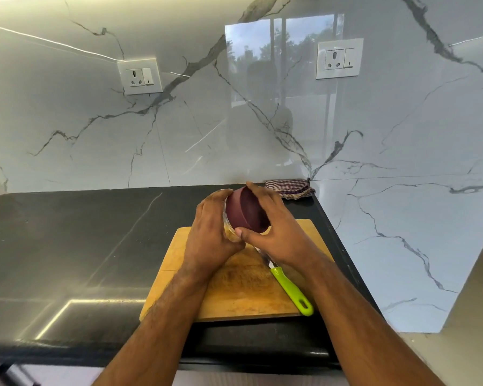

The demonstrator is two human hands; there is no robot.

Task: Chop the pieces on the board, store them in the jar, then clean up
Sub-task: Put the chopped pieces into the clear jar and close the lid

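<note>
Above black counter (67,246) and board (243,296), left hand (209,235) grips jar (229,227), right hand (273,232) grips maroon lid (246,210).

Home kitchen, as we read it. Evidence: black stone countertop (81,232) meeting a glossy marble-veined backsplash (179,129); 2 wall sockets, at 10 o'clock (139,76) and 1 o'clock (339,58); wooden chopping board (234,291) with green-handled knife (290,291) at 6 o'clock; folded checked cloth (290,188) in the corner.
</note>
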